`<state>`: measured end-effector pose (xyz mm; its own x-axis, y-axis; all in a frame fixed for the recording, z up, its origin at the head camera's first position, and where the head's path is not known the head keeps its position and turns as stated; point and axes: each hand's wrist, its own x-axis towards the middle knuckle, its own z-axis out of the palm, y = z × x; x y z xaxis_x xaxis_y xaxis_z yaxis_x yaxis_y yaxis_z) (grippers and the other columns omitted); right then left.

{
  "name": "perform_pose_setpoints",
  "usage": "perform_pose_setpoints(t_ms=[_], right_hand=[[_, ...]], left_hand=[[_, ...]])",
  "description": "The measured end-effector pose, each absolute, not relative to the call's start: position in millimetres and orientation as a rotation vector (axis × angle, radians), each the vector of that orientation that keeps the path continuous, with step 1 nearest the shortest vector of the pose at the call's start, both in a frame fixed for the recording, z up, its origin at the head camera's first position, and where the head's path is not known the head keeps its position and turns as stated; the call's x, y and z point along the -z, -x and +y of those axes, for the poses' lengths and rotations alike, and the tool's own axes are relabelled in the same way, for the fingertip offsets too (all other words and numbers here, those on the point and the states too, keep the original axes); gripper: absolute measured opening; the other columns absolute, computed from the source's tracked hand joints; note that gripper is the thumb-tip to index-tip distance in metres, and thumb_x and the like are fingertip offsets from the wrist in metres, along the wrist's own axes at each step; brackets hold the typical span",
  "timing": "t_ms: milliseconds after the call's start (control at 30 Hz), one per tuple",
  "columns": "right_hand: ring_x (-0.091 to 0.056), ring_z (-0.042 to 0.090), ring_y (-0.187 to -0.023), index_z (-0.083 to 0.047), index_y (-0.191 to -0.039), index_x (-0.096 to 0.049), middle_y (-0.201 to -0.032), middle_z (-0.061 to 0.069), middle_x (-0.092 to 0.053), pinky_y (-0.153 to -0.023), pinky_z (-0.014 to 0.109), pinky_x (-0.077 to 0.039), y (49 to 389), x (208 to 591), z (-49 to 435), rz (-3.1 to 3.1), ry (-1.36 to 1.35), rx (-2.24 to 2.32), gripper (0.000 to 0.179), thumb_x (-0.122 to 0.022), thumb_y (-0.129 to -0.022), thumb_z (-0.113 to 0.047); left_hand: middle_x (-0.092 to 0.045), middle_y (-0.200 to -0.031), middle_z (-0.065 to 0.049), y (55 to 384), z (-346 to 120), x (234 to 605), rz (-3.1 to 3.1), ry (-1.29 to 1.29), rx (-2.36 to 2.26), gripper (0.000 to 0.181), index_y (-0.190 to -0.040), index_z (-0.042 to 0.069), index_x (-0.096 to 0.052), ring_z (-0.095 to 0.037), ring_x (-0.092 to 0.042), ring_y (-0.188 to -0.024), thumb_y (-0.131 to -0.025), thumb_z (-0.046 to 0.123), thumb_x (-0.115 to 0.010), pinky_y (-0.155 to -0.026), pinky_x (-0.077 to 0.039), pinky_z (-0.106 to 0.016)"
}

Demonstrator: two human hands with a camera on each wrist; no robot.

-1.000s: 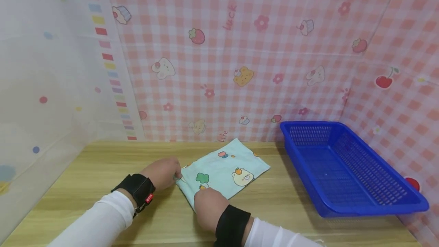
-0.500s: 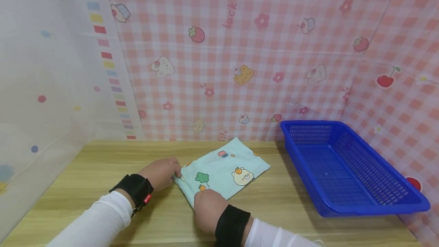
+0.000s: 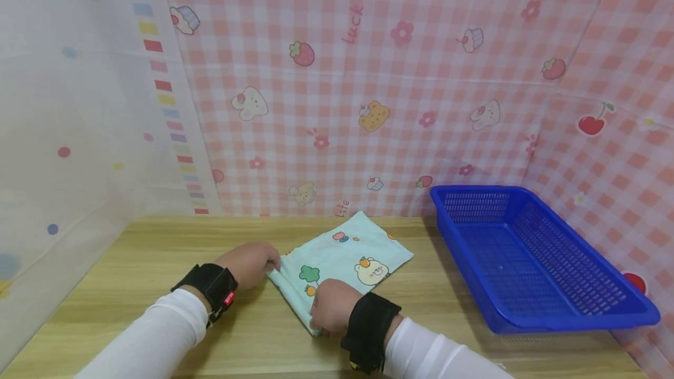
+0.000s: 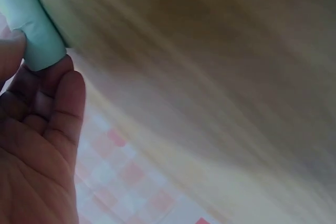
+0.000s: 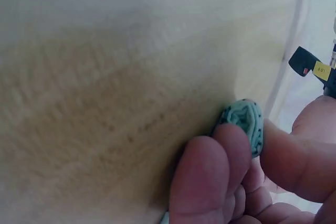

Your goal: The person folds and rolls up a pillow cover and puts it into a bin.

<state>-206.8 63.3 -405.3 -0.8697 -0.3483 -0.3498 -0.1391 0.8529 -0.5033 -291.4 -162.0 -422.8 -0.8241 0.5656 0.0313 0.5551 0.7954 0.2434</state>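
A light mint cloth (image 3: 337, 256) printed with a bear, a tree and oranges lies on the wooden table, its near-left edge rolled into a narrow tube. At the far end of that roll my left hand (image 3: 251, 266) pinches the fabric; the left wrist view shows the thumb on the rolled cloth (image 4: 39, 38) with fingertips under it. My right hand (image 3: 336, 309) grips the near end. Close up in the right wrist view, the coiled layers of the cloth (image 5: 244, 119) show between thumb and fingers. Both wrists wear black bands.
A blue plastic basket (image 3: 547, 324) with perforated sides stands to the right on the table (image 3: 174, 238). Pink checked cloth (image 3: 337, 104) hangs behind and on the right side, and a pale dotted sheet (image 3: 79, 133) hangs on the left.
My right hand has shifted slightly right and away from me, and the roll's near end now shows beside its fingers. My left hand has stayed almost in place, still pinching the cloth.
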Motion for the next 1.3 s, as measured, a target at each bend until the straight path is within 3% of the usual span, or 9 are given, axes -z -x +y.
perform_pose_setpoints(t_ms=[167,400,633,833,1000,1167,1300], right_hand=[[-0.062,0.016,-0.053,-0.006,-0.072,-0.070,-0.061,0.005,-0.068,-0.056,0.026,-0.048,211.9,406.5,65.5,2.505,0.208,0.779,0.021,-0.076,-0.092,-0.010],[-0.055,0.016,-0.051,-0.006,-0.076,-0.067,-0.060,0.004,-0.062,-0.053,0.027,-0.043,214.3,407.7,70.3,2.488,0.129,0.815,0.021,-0.079,-0.091,-0.014],[-0.049,0.012,-0.058,-0.012,-0.068,-0.063,-0.062,-0.004,-0.055,-0.059,0.026,-0.041,204.7,409.2,63.3,2.743,0.382,0.544,0.027,-0.080,-0.089,-0.014],[-0.054,0.012,-0.066,-0.011,-0.084,-0.067,-0.073,-0.001,-0.061,-0.067,0.028,-0.052,186.5,411.9,46.5,2.978,0.550,0.163,0.010,-0.071,-0.093,-0.012],[-0.055,0.013,-0.069,-0.010,-0.087,-0.071,-0.079,0.001,-0.064,-0.067,0.032,-0.055,175.9,411.9,38.8,2.970,0.523,0.084,0.010,-0.068,-0.096,-0.013],[-0.054,0.015,-0.065,-0.009,-0.084,-0.073,-0.076,0.003,-0.063,-0.060,0.036,-0.055,172.2,412.9,33.4,2.939,0.477,0.078,0.015,-0.069,-0.097,-0.015],[-0.055,0.015,-0.067,-0.009,-0.084,-0.073,-0.077,0.003,-0.063,-0.062,0.036,-0.056,173.0,413.4,32.7,2.954,0.478,0.037,0.014,-0.069,-0.097,-0.014]], left_hand=[[-0.074,-0.100,0.001,295.2,-152.9,420.9,2.916,-0.785,-0.362,0.019,-0.094,0.016,-0.077,-0.016,-0.066,-0.093,-0.102,0.005,-0.063,-0.092,-0.057,-0.042],[-0.072,-0.094,0.003,291.7,-147.8,424.4,2.993,-0.831,-0.356,0.018,-0.090,0.015,-0.077,-0.015,-0.065,-0.089,-0.098,0.002,-0.068,-0.087,-0.058,-0.039],[-0.072,-0.097,0.004,289.6,-158.6,425.8,2.974,-0.910,-0.442,0.023,-0.088,0.016,-0.080,-0.013,-0.067,-0.092,-0.091,-0.005,-0.071,-0.087,-0.059,-0.037],[-0.071,-0.102,0.003,287.9,-162.9,420.3,2.909,-0.989,-0.440,0.027,-0.093,0.014,-0.082,-0.017,-0.068,-0.099,-0.084,-0.010,-0.075,-0.092,-0.058,-0.037],[-0.071,-0.101,0.004,289.0,-165.4,423.9,2.925,-1.027,-0.411,0.017,-0.094,0.014,-0.082,-0.013,-0.068,-0.095,-0.085,-0.001,-0.083,-0.087,-0.059,-0.032],[-0.071,-0.102,0.005,288.8,-166.8,426.9,2.944,-1.034,-0.406,0.012,-0.095,0.014,-0.083,-0.013,-0.068,-0.094,-0.088,0.005,-0.082,-0.088,-0.059,-0.034],[-0.071,-0.102,0.006,287.3,-166.7,426.7,2.958,-1.046,-0.399,0.011,-0.094,0.016,-0.082,-0.013,-0.069,-0.095,-0.090,0.006,-0.080,-0.088,-0.059,-0.034]])
